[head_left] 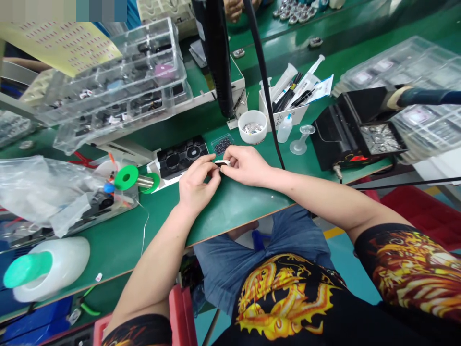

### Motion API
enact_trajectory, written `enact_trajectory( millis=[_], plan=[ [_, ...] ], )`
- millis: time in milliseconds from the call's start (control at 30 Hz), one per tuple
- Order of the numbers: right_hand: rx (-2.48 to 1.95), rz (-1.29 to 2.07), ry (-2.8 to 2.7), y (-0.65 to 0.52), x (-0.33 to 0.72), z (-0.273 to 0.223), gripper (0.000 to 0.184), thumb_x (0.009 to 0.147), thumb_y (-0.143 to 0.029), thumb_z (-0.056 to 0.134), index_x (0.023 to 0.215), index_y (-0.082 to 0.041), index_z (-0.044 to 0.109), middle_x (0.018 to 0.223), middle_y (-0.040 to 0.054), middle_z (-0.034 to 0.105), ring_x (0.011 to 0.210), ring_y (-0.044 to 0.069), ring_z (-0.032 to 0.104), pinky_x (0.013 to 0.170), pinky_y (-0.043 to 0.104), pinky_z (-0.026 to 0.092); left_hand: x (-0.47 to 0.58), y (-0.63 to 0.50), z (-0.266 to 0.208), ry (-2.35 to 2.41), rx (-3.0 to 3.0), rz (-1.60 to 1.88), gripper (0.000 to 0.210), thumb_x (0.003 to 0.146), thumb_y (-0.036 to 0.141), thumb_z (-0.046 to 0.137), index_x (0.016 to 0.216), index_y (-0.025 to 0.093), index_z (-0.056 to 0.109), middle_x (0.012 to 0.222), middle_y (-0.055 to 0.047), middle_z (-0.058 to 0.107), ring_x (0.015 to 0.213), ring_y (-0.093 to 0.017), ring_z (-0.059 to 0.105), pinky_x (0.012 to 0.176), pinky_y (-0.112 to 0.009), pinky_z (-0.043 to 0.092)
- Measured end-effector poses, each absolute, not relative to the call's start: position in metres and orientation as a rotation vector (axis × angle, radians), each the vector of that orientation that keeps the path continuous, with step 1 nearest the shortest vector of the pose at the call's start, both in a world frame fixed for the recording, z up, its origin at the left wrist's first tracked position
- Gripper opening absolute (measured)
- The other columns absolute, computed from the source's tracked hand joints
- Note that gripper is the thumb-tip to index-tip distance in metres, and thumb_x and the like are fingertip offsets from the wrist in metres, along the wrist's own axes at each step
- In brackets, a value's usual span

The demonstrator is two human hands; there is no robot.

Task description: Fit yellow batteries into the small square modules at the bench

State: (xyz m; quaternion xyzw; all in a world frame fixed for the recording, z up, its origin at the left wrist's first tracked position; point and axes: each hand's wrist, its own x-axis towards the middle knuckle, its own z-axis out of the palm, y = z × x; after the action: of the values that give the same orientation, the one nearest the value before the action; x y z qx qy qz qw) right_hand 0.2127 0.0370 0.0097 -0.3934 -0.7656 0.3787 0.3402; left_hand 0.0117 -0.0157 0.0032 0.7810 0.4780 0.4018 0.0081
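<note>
Between my two hands, over the green bench (248,204), is a small black and white rounded part (222,164), too small to name more exactly. My right hand (247,164) pinches it between thumb and fingers. From the other side, my left hand (198,182) curls its fingertips against the part's edge. Just behind them lies a clear tray of small dark pieces (222,145). A black tray with round recesses (182,156) sits beyond my left hand, and a white bowl of small metal parts (252,127) stands behind my right.
A black cylindrical tool (216,57) and its cable hang above the bench. At right stand a dropper bottle (285,129), a box of syringes (284,113) and a soldering-iron stand (345,129). A solder spool (129,179) and white jug (54,266) are left. A co-worker's hand (234,8) shows far back.
</note>
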Motion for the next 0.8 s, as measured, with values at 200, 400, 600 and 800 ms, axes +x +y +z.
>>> enact_trajectory(
  millis=[200,400,600,800],
  plan=[
    [-0.985,0.958,-2.028,0.0363,0.2133,0.0091,0.008,0.088,-0.023,0.071,0.088,-0.019,0.064,0.079,0.0003,0.068,0.077,0.017,0.060,0.070,0.028,0.037,0.0094,-0.0153,-0.0022,1.472,2.522,1.201,0.012,0.092,0.011,0.067,0.097,0.022,0.071,0.130,-0.012,0.078,0.116,-0.028,0.078,0.096,-0.042,0.066],
    [-0.927,0.984,-2.031,0.0360,0.2135,0.0087,0.008,0.087,-0.021,0.071,0.087,-0.019,0.063,0.077,-0.0006,0.067,0.076,0.016,0.058,0.070,0.028,0.036,0.0073,-0.0160,-0.0049,1.478,2.599,1.186,0.015,0.091,0.009,0.065,0.098,0.021,0.068,0.128,-0.011,0.078,0.108,-0.026,0.079,0.081,-0.035,0.065],
    [-0.926,1.065,-2.002,0.0382,0.2130,0.0068,0.009,0.087,-0.024,0.072,0.088,-0.018,0.065,0.077,-0.0011,0.067,0.074,0.015,0.059,0.070,0.028,0.038,0.0082,-0.0155,-0.0016,1.463,2.550,1.164,0.014,0.089,0.008,0.064,0.093,0.022,0.064,0.124,-0.011,0.078,0.099,-0.023,0.077,0.076,-0.033,0.063],
    [-0.956,1.137,-1.967,0.0418,0.2136,0.0083,0.012,0.085,-0.028,0.074,0.088,-0.017,0.068,0.076,-0.0015,0.066,0.072,0.014,0.057,0.069,0.027,0.037,0.0111,-0.0171,0.0046,1.450,2.413,1.208,0.013,0.088,0.009,0.065,0.089,0.021,0.063,0.121,-0.011,0.075,0.097,-0.022,0.075,0.073,-0.033,0.064]
  ],
)
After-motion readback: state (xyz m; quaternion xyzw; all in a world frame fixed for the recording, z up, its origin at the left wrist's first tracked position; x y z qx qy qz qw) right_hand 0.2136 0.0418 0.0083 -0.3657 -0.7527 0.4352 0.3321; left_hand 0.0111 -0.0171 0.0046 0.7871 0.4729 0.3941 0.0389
